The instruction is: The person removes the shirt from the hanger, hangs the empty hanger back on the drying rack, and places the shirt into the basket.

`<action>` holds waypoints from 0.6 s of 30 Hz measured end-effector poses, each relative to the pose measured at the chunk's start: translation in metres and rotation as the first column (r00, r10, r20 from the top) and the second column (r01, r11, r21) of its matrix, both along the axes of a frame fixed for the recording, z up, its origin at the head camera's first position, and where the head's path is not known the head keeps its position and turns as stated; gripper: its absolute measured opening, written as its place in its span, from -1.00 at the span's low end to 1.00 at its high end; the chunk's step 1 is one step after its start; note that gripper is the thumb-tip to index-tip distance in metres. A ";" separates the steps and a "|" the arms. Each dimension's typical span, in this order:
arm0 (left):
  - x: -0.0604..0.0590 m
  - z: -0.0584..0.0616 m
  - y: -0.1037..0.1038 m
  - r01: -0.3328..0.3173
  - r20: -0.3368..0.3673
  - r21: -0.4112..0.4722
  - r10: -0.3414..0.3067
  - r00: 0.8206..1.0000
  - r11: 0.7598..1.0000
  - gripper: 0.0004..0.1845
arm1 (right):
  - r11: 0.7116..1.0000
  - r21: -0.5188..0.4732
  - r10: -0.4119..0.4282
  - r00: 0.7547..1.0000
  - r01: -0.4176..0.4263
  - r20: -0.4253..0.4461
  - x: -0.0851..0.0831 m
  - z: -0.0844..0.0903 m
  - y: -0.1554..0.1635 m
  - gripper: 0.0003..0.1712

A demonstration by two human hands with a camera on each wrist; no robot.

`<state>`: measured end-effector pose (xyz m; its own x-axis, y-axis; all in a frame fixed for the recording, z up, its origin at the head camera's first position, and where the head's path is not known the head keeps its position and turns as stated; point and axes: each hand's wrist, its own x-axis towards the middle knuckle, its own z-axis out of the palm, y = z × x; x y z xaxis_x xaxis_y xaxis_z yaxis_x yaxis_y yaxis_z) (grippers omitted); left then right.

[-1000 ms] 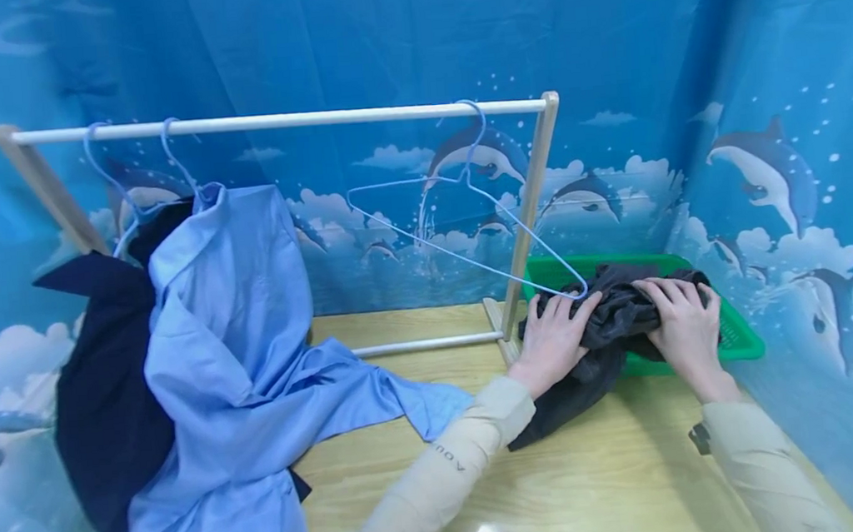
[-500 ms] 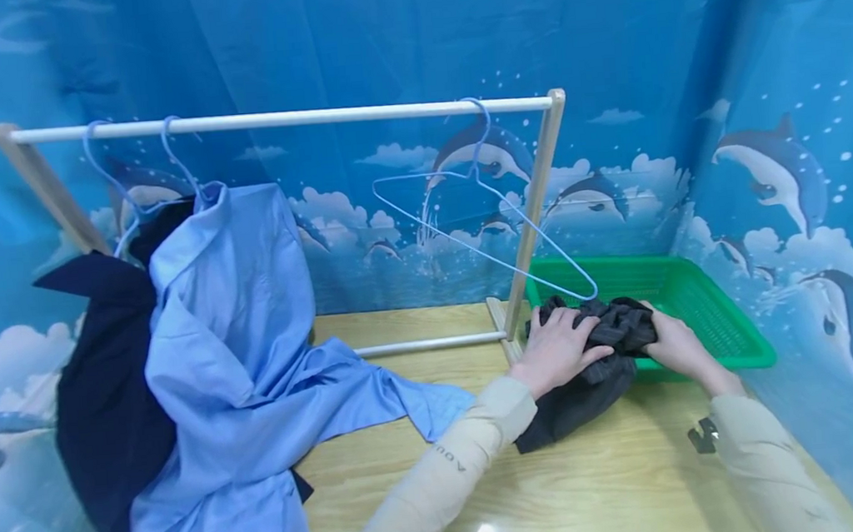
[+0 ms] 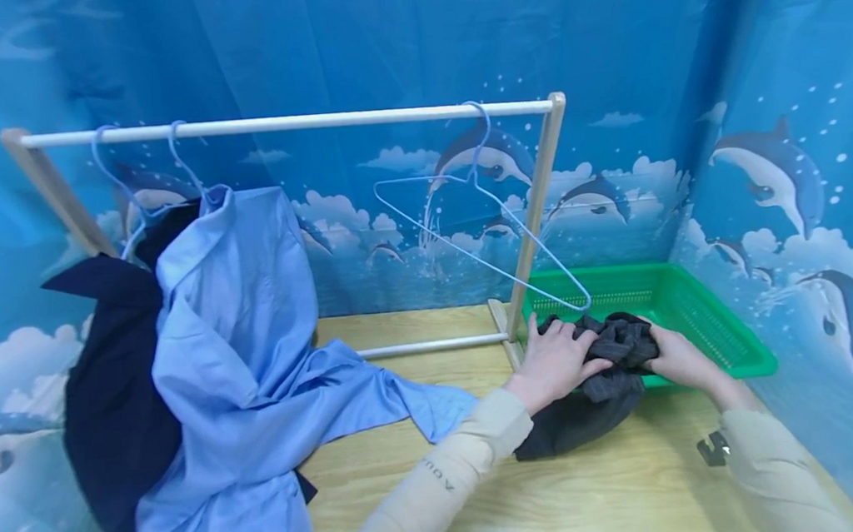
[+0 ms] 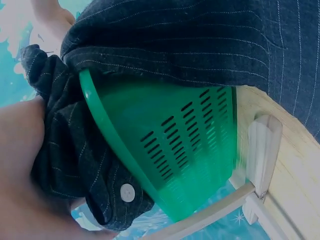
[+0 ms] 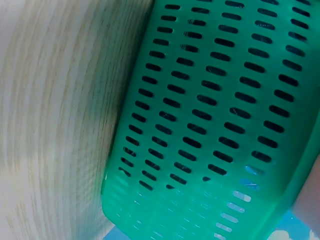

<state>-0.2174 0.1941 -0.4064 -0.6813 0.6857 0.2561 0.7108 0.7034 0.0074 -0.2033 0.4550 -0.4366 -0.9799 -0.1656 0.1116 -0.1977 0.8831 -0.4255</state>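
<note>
- Dark pinstriped garment (image 3: 616, 343), white button (image 4: 127, 192): bunched at the near-left rim of the green perforated basket (image 3: 746, 368), part draping nearward.
- Left hand (image 3: 554, 363): grips the bunch's left.
- Right hand (image 3: 678, 356): grips its right; the paired hold presumably keeps loose cloth gathered.
- Pale-blue hanger (image 3: 474, 174): bare, right end of white rail (image 3: 332, 120).
- Light-blue shirt (image 3: 243, 372): hung left, spilling onto the table (image 3: 603, 503), seemingly too long for the rail's height.

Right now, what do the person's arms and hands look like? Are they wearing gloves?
No gloves: the left hand and right hand are bare. The left sleeve and right sleeve are long, wrinkly and pale beige. Dark letters run along the left one, and a small black piece sticks out beside the right one.
</note>
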 end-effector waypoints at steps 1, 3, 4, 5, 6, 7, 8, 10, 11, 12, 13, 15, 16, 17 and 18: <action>0.000 0.000 -0.001 0.004 0.005 0.002 -0.004 1.000 1.000 -0.43 | 1.000 -0.015 0.002 1.000 -0.002 0.009 0.001 0.001 -0.001 -0.17; -0.001 0.000 -0.002 0.015 0.021 0.006 -0.015 1.000 1.000 -0.42 | 0.999 -0.039 0.007 1.000 -0.006 0.019 0.004 0.005 -0.003 -0.14; -0.001 0.000 -0.003 0.020 0.031 0.008 -0.021 0.999 1.000 -0.41 | 0.999 -0.044 0.009 1.000 -0.008 0.023 0.005 0.007 -0.004 -0.12; -0.002 0.000 -0.003 0.026 0.042 0.010 -0.026 0.999 1.000 -0.40 | 0.999 -0.046 0.010 1.000 -0.009 0.015 0.007 0.008 -0.005 -0.11; -0.003 -0.001 -0.004 0.031 0.055 0.015 -0.032 0.998 0.999 -0.39 | 0.999 -0.045 0.006 1.000 -0.006 0.004 0.008 0.010 -0.006 -0.10; -0.003 -0.002 -0.005 0.037 0.062 0.019 -0.038 0.997 0.999 -0.38 | 0.999 -0.033 0.000 1.000 -0.001 -0.013 0.011 0.012 -0.008 -0.11; -0.004 -0.002 -0.006 0.041 0.067 0.026 -0.043 0.997 0.999 -0.37 | 1.000 -0.024 -0.002 0.999 0.001 -0.041 0.014 0.014 -0.010 -0.10; -0.005 -0.004 -0.009 0.052 0.071 0.050 -0.056 0.996 0.997 -0.35 | 1.000 0.002 -0.006 0.990 0.006 -0.139 0.020 0.016 -0.016 -0.11; -0.006 -0.004 -0.011 0.060 0.072 0.066 -0.064 0.995 0.996 -0.34 | 1.000 0.013 -0.004 0.977 0.007 -0.215 0.025 0.018 -0.020 -0.13; -0.007 -0.004 -0.013 0.068 0.068 0.085 -0.074 0.995 0.994 -0.33 | 1.000 0.017 -0.002 0.956 0.008 -0.295 0.029 0.019 -0.024 -0.15; -0.008 -0.004 -0.016 0.075 0.058 0.100 -0.081 0.995 0.992 -0.33 | 1.000 0.019 0.002 0.927 0.005 -0.376 0.033 0.021 -0.029 -0.18; -0.011 -0.004 -0.021 0.089 0.034 0.138 -0.095 0.995 0.986 -0.34 | 1.000 0.022 0.023 0.848 -0.013 -0.529 0.041 0.024 -0.041 -0.33; -0.012 -0.003 -0.023 0.094 0.021 0.155 -0.099 0.995 0.983 -0.35 | 0.999 0.022 0.043 0.803 -0.037 -0.595 0.044 0.026 -0.048 -0.45; -0.014 -0.003 -0.025 0.102 0.005 0.175 -0.104 0.995 0.979 -0.38 | 0.997 0.025 0.070 0.760 -0.071 -0.646 0.048 0.028 -0.055 -0.56; -0.015 -0.003 -0.028 0.107 -0.013 0.190 -0.106 0.994 0.976 -0.40 | 0.993 0.034 0.103 0.725 -0.109 -0.681 0.051 0.030 -0.063 -0.62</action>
